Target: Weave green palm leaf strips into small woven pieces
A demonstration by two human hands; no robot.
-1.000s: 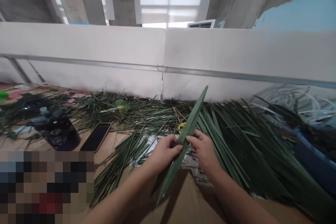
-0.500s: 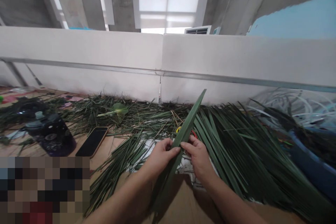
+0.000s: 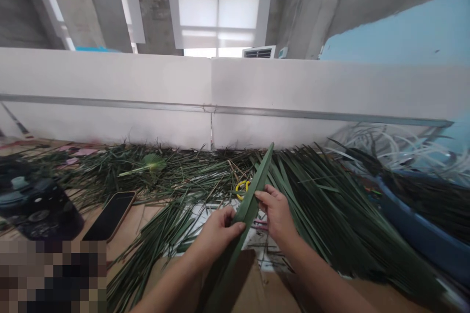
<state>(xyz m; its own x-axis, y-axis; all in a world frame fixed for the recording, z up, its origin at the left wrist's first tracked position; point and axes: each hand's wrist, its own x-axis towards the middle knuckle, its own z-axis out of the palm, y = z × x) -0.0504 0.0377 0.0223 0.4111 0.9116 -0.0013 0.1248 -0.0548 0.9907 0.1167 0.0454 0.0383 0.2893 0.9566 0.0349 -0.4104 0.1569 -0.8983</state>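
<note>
A long green palm leaf blade (image 3: pixel 253 198) slants upward in front of me, its narrow tip pointing away. My left hand (image 3: pixel 219 232) pinches it about mid-length, the thumb lying on top. Higher up, my right hand (image 3: pixel 276 210) grips the blade's right edge between thumb and fingers. Behind the leaf, yellow-handled scissors (image 3: pixel 241 190) are partly hidden. To the right lies a thick spread of long palm leaves (image 3: pixel 319 205). On the left is a bundle of thin leaf strips (image 3: pixel 157 230).
A smartphone (image 3: pixel 110 216) and a dark bottle (image 3: pixel 40 210) stand on the left. A small fan-shaped leaf (image 3: pixel 152 163) rests on the leaf heap. At right is a blue tub (image 3: pixel 407 220) near coiled white tubing (image 3: pixel 396 149). A white partition (image 3: pixel 147 78) closes the back.
My right hand has slid up along the leaf, farther from my left hand. The view has shifted to the right, and the scissors' yellow handle shows more.
</note>
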